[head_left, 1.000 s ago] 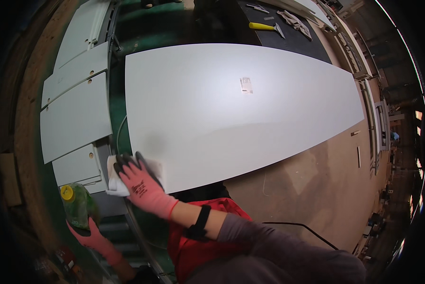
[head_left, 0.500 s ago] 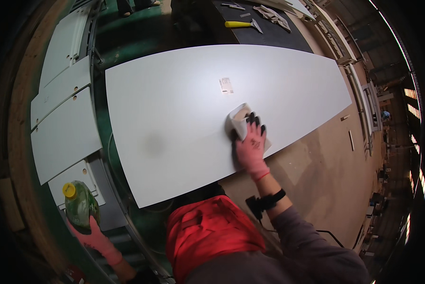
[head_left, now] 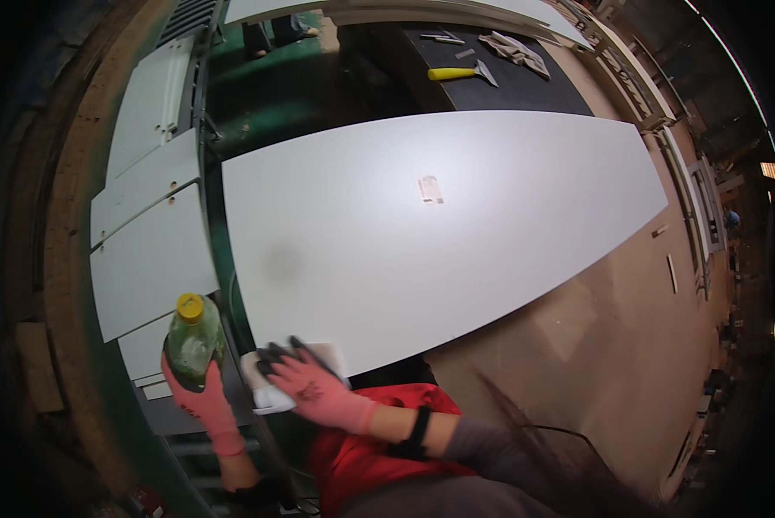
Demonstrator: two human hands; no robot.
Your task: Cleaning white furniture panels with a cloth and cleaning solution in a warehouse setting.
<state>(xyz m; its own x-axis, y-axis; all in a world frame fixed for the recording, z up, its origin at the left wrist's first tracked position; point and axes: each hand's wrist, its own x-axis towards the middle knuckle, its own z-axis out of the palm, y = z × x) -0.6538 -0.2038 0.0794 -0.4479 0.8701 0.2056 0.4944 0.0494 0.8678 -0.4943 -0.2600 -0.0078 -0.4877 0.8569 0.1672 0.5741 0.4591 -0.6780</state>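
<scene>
Work on the white panel (head_left: 508,250), which spans the middle of the view, appears under way: the cloth (head_left: 273,401) lies at its near left corner, partly overhanging, and a label (head_left: 431,190) is still on the surface. How much is finished cannot be told. The right hand (head_left: 310,386) lies flat on the cloth, fingers extended, slightly spread. The left hand (head_left: 202,404) curls around the green bottle (head_left: 196,345), its yellow cap (head_left: 190,307) on; its fill is unclear.

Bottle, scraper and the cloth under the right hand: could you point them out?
Bottle (head_left: 196,343), head view: its green body.
Scraper (head_left: 453,74), head view: its yellow handle.
Cloth (head_left: 272,400), head view: its white lower part.
</scene>
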